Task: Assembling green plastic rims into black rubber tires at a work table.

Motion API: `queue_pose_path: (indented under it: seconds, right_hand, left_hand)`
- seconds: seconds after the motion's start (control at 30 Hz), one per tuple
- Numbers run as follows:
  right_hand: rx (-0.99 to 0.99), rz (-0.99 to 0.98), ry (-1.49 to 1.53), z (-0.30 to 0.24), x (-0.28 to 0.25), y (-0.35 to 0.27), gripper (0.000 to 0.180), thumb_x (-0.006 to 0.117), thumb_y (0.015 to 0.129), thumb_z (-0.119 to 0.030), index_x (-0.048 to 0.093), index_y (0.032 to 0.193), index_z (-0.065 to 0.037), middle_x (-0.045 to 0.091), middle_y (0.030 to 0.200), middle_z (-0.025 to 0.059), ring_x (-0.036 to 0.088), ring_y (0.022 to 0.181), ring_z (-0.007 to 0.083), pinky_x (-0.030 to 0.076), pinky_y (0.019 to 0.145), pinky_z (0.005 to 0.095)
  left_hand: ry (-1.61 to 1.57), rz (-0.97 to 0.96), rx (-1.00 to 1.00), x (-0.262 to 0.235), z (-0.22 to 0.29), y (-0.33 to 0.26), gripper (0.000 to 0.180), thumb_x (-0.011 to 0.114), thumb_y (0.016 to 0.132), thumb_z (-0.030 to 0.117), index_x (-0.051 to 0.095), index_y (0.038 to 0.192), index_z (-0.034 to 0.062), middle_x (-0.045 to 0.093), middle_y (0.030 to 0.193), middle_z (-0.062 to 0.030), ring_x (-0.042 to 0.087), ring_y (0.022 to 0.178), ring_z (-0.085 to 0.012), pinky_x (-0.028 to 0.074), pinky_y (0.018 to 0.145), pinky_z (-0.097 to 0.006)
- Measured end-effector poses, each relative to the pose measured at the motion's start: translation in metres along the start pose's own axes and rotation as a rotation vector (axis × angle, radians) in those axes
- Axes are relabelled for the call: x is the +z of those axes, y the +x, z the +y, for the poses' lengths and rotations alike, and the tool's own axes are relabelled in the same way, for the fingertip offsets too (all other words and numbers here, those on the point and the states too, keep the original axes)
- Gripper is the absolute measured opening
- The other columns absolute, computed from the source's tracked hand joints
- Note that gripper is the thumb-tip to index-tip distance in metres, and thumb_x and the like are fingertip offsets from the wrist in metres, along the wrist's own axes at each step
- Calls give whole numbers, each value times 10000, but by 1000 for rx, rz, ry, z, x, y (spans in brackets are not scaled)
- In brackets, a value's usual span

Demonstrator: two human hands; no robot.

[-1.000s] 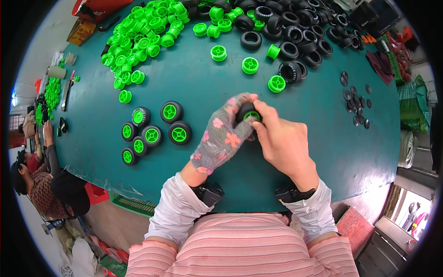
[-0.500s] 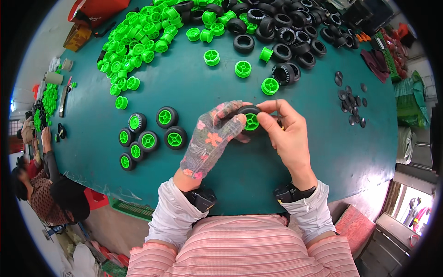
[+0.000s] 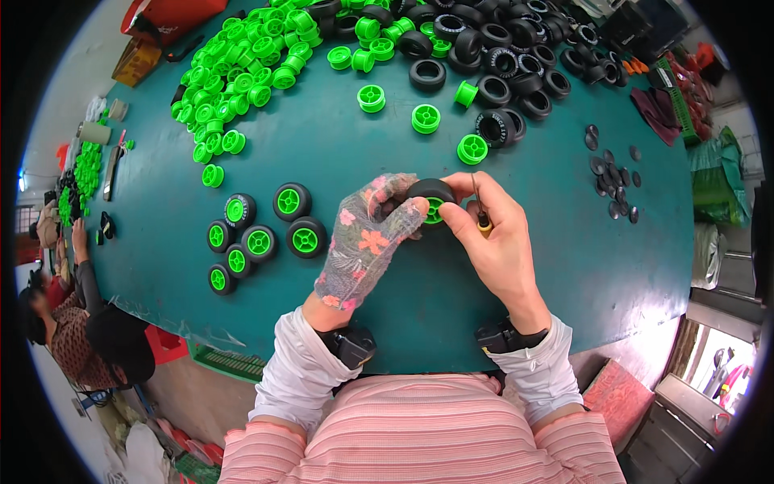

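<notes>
— Both hands sit a little lower over the tabletop point(image 3: 387, 323) than half a second ago, with the wheel between them as before. Which hand has it?

— Both. The left hand point(image 3: 367, 242), in a flowered mesh glove, curls its fingers around the near side of the small wheel point(image 3: 433, 202), a black tyre on a green hub. The right hand point(image 3: 496, 234) pinches the wheel's other side between thumb and forefinger, and a thin tool with a yellow handle point(image 3: 482, 219) lies tucked under its fingers.

— So the wheel is off the surface?

— It looks held just above it, between the two hands; whether it touches the tabletop, I cannot tell.

— What lies around the hands?

— To the left of the left hand, a cluster of finished wheels point(image 3: 260, 234) rests flat. Beyond the hands, loose green hubs point(image 3: 425, 118) are scattered, with a dense heap of green hubs point(image 3: 242, 81) further off to the left and a pile of black tyres point(image 3: 500, 40) further off to the right. Right of the right hand, well apart, lie small dark discs point(image 3: 613, 173). Another person point(image 3: 64, 323) sits at the far left edge.
</notes>
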State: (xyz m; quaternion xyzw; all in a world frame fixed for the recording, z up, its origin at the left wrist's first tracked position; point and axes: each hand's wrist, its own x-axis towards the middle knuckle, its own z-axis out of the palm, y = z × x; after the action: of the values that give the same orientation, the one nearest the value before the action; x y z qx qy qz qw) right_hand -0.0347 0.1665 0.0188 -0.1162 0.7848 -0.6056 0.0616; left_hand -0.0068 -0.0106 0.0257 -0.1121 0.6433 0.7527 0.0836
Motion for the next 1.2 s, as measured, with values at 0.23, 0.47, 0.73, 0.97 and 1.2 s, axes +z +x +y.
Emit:
queue_pose_path:
  seconds: [0.23,0.47,0.73,0.97,1.2]
  right_hand:
    - [-133,38,-96,1,0,0,238,732,874,-89,634,1072,-2,626,854,75,468,613,138,399,569,282]
    - [-86,-10,-81,4,2,-1,282,746,874,-107,623,1108,-8,652,875,68,452,580,115,404,560,269]
    - [94,-55,156,12,-4,0,261,722,918,-153,654,1134,-23,653,888,-1,444,607,41,379,548,231]
    - [322,-51,262,-1,-8,7,246,659,969,-176,664,1176,-44,643,887,-32,464,577,21,363,481,213]
    - [170,23,114,-6,6,-1,227,631,947,-63,657,1169,-16,658,897,-35,497,649,10,338,517,184]
  left_hand:
    - [-17,-64,24,0,1,-3,343,707,956,183,606,1218,-15,633,992,-31,600,833,-101,517,756,-255]
    - [-41,-46,44,3,-11,-3,349,688,975,216,605,1223,-14,634,1010,-54,600,820,-106,526,747,-261]
    - [-27,-38,1,1,-2,-1,344,679,981,253,630,1190,-16,657,979,-49,640,836,-119,528,702,-254]
    - [-151,-119,-26,-6,-4,4,383,660,983,206,588,1271,-36,681,1013,-76,660,838,-128,541,718,-270]
    - [108,-87,166,-6,-22,1,350,664,969,212,604,1255,21,671,1026,-66,637,858,-127,539,770,-291]
